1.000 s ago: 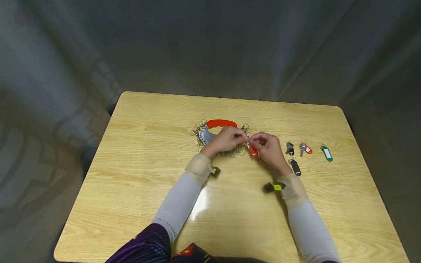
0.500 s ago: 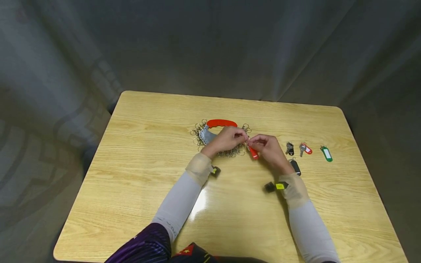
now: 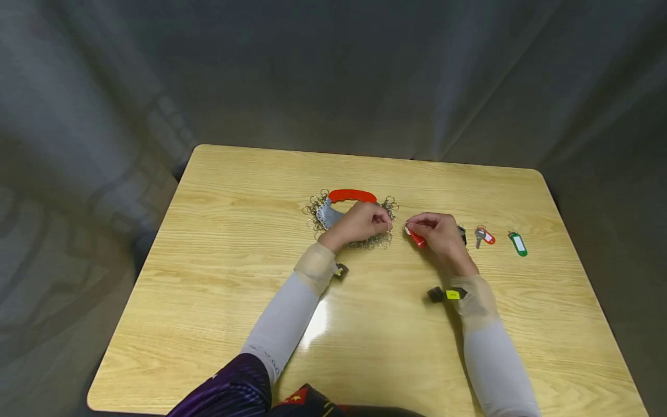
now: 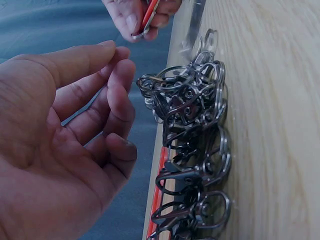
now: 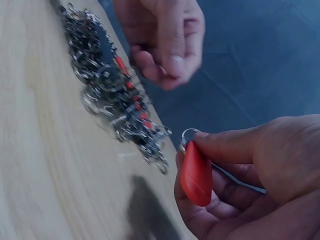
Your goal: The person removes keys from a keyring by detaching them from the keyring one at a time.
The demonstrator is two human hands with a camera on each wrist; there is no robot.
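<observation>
My right hand pinches a red key fob by its ring end, between thumb and fingers. A thin metal ring stands out past the thumb tip. My left hand hovers over a grey metal key holder with a red handle. Its thumb and index tips come together with the other fingers curled, and nothing shows between them in the left wrist view. Several split rings and clips hang around the holder's edge, beside the left fingertips. Part of the holder lies hidden under the left hand.
To the right lie a key with a red tag and a green tag. A black tag is partly covered by the right hand. Dark curtains surround the wooden table.
My hands, earlier meeting at the red key fob, have come apart. The right hand has moved to the right with the fob, covering black tags. The left hand has stayed nearly in place.
</observation>
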